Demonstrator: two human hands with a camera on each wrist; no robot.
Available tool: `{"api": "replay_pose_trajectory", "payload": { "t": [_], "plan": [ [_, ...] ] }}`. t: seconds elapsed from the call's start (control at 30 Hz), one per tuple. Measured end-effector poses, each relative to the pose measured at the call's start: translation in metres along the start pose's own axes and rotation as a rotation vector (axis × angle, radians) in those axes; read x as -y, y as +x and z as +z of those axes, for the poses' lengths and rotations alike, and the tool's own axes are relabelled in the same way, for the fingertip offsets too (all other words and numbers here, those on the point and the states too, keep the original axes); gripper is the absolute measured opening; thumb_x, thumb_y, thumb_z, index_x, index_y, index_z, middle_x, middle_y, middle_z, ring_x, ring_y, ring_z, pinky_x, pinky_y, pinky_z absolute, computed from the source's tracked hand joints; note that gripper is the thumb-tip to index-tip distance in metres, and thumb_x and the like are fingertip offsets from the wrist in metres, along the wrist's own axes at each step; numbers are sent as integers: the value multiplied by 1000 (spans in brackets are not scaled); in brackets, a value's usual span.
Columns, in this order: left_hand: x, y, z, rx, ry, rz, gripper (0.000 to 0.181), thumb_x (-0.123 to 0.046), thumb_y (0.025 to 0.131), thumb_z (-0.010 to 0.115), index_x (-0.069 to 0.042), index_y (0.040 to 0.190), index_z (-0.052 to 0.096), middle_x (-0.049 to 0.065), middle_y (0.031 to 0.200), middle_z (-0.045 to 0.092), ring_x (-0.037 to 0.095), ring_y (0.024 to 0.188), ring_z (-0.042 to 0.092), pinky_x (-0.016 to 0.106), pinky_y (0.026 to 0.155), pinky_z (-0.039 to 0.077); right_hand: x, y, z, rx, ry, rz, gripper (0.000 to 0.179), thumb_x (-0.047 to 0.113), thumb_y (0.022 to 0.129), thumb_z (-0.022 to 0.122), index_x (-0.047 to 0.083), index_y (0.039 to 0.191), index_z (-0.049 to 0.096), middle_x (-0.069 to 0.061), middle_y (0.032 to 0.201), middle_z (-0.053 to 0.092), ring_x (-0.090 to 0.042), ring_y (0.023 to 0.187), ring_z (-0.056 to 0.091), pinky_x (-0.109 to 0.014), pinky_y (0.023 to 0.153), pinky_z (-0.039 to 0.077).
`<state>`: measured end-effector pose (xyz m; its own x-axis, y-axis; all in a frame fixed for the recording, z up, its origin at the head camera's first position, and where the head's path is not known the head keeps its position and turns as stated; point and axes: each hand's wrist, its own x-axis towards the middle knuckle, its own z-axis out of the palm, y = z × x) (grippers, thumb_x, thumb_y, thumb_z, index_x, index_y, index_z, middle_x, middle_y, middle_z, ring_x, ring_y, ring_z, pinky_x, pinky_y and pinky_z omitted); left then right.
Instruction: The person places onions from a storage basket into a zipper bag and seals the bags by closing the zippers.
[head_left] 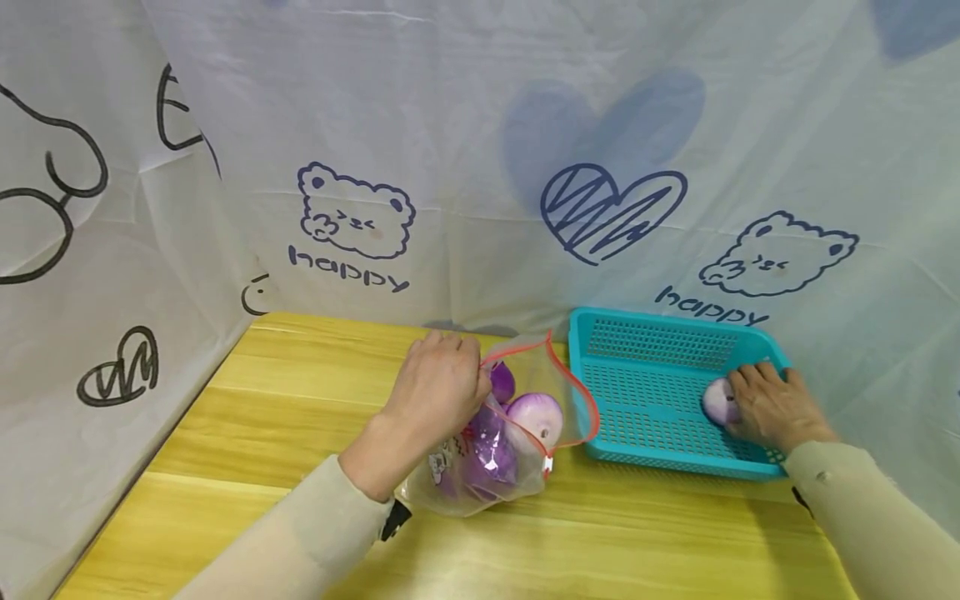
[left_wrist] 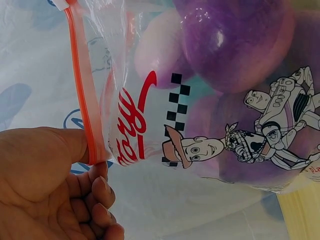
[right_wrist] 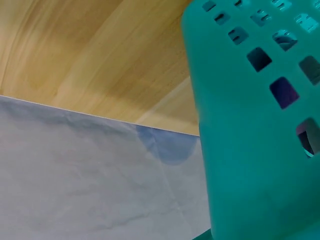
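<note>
My left hand [head_left: 442, 375] pinches the red-edged mouth of a clear zip bag [head_left: 465, 496], thumb and fingertips on the strip in the left wrist view. Inside the bag are several purple onions [left_wrist: 235, 40], and one paler onion [head_left: 536, 417] lies near the open mouth. At the right end of a turquoise basket [head_left: 675, 325], my right hand [head_left: 776, 408] grips a purple-white onion [head_left: 721, 402] with curled fingers. Part of that onion is hidden by the hand. The right wrist view shows the basket's wall [right_wrist: 240, 150] but not the hand.
The basket stands on a yellow wood-grain table [head_left: 300, 400], just right of the bag. Behind the table hangs a white cloth [head_left: 465, 125] with blue hearts and bear drawings; another printed cloth [head_left: 60, 350] hangs along the left edge.
</note>
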<state>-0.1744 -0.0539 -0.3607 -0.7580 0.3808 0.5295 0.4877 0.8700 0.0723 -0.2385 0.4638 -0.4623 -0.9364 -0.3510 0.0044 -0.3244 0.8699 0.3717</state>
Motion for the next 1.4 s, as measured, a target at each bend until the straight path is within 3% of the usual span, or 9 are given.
{"api": "replay_pose_trajectory", "payload": {
  "t": [0.17,0.37,0.5,0.67,1.13,1.4],
  "plan": [
    [0,0,-1,3,-5,0,25,-20,92,69,-8,75,55,6,72,56,28,70,49,39,62,41,5,3,-3,-63,22,11,71,40,80,82,-7,124,52,-30,119,58,-49,111,53,-70,88,44],
    [0,-1,-2,19,-1,-5,25,-21,94,69,-8,76,57,6,73,57,28,71,50,38,63,42,12,12,-15,-230,43,-7,78,43,74,89,-6,120,50,-28,112,56,-46,103,52,-62,82,43],
    [0,-1,-2,21,-4,-8,25,-21,94,69,-8,76,57,6,73,57,28,72,51,39,63,42,20,22,-24,-299,63,-18,79,44,71,90,-6,116,49,-26,108,53,-45,100,50,-59,81,41],
    [-1,-1,-2,15,-9,-5,25,-20,93,69,-8,75,56,6,73,57,28,71,51,39,63,42,33,32,-36,-333,48,-20,82,46,71,89,-7,120,48,-27,111,53,-45,101,50,-57,81,41],
    [-2,0,-3,11,-25,-10,24,-19,92,69,-8,75,56,7,73,58,29,72,53,41,64,44,60,52,-70,-329,51,-30,86,52,77,85,-6,129,47,-28,124,55,-46,112,52,-59,92,45],
    [-1,1,-3,7,-16,1,23,-19,92,68,-8,74,56,8,74,59,29,71,53,42,65,45,75,61,-89,-447,50,-75,86,50,76,86,-5,130,47,-28,125,55,-45,111,52,-58,92,45]
  ]
}}
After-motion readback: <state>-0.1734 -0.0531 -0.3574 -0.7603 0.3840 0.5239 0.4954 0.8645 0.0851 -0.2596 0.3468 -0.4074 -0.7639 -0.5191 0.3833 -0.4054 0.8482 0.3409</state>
